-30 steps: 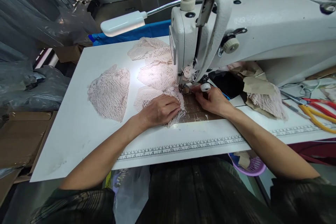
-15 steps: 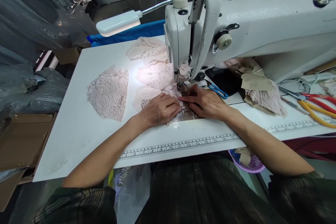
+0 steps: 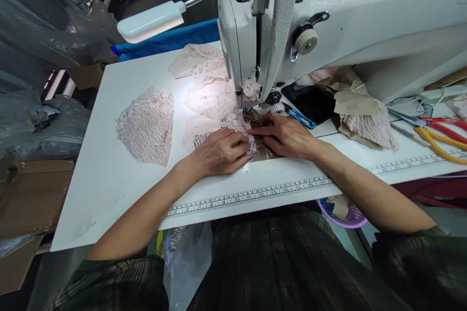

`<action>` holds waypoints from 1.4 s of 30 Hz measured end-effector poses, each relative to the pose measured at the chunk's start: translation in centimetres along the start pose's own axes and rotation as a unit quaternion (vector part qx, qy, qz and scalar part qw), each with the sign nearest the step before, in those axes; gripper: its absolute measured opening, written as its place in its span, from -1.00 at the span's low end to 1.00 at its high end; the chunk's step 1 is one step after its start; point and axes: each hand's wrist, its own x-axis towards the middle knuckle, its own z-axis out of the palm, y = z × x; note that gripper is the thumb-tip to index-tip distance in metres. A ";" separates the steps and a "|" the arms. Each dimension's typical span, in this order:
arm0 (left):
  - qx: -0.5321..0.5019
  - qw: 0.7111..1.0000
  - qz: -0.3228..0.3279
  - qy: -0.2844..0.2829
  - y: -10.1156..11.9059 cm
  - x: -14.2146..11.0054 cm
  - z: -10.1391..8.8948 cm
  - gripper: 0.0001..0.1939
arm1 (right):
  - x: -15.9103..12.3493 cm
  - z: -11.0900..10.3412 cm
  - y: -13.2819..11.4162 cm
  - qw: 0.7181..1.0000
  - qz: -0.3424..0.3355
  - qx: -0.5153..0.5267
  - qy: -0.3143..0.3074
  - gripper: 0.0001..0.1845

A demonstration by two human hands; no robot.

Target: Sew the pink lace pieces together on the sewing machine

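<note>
A pale pink lace piece (image 3: 209, 129) lies under the presser foot (image 3: 251, 115) of a white sewing machine (image 3: 328, 24). My left hand (image 3: 219, 151) rests on the lace just left of the foot, fingers together and pressing the fabric flat. My right hand (image 3: 286, 136) lies on the right side of the foot, fingers stretched toward the lace edge and touching it. More joined lace pieces (image 3: 204, 65) trail away behind the machine head. A separate lace piece (image 3: 146, 124) lies alone to the left.
A white lamp (image 3: 149, 22) on a flexible neck lights the table (image 3: 109, 189). Blue snips (image 3: 301, 119) lie right of the foot. Lace and beige paper pieces (image 3: 359, 121) sit under the machine arm; yellow and red scissors (image 3: 438, 136) at far right. A purple basket (image 3: 346, 214) hangs below.
My right hand has left the small white knob by the foot and come down flat on the lace edge. My left hand has stayed on the lace.
</note>
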 end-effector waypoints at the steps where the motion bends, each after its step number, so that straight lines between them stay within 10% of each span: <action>1: 0.000 1.000 0.004 -0.007 0.0 0.0 -0.1 -0.76 | 0.0 0.0 0.0 1.000 -0.003 -0.002 0.000 -0.54; 42: 0.027 0.997 -0.060 -0.050 1.3 0.0 -0.9 -0.68 | 0.4 0.1 -1.5 0.994 0.008 -0.112 -0.016 -0.59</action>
